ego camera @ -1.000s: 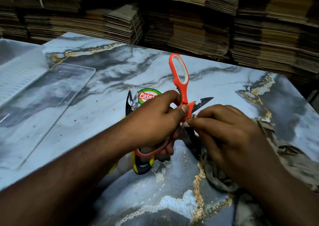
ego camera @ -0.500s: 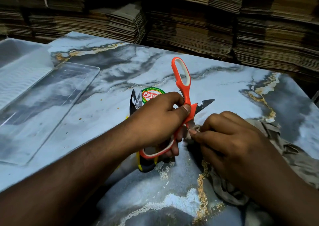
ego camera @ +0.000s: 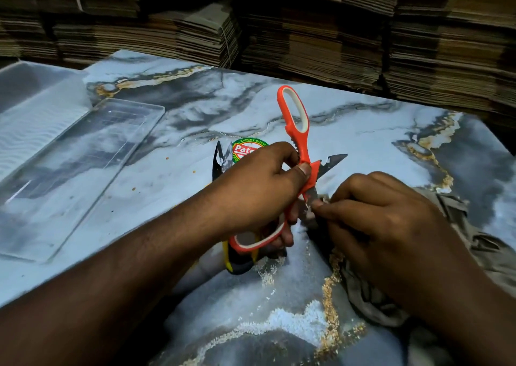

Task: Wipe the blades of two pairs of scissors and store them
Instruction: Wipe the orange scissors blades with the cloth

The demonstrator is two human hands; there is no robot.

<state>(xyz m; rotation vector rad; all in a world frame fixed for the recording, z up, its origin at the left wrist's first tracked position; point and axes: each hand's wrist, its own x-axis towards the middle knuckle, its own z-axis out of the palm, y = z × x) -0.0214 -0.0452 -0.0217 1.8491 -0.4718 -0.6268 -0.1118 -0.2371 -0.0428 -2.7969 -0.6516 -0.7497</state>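
Note:
My left hand [ego camera: 259,186] grips the orange-handled scissors [ego camera: 296,131] at the pivot, blades spread wide. One handle loop points up and away, and the other sits under my fingers. One blade tip [ego camera: 336,160] sticks out to the right. My right hand [ego camera: 385,226] pinches a grey-brown cloth [ego camera: 371,301] against the lower blade, which is mostly hidden. A second pair with black and yellow handles [ego camera: 240,265] lies on the marble-patterned table [ego camera: 195,108] beneath my left hand, its black blades [ego camera: 219,159] showing beside a round green and red sticker [ego camera: 245,149].
A clear plastic tray [ego camera: 69,164] lies on the table at the left, with a translucent sheet [ego camera: 30,108] beyond it. Stacks of flattened cardboard [ego camera: 307,30] stand along the far edge. The cloth trails off to the right [ego camera: 480,242].
My right hand with the cloth has slid slightly down and toward me along the lower blade. The left hand keeps the same hold on the orange scissors.

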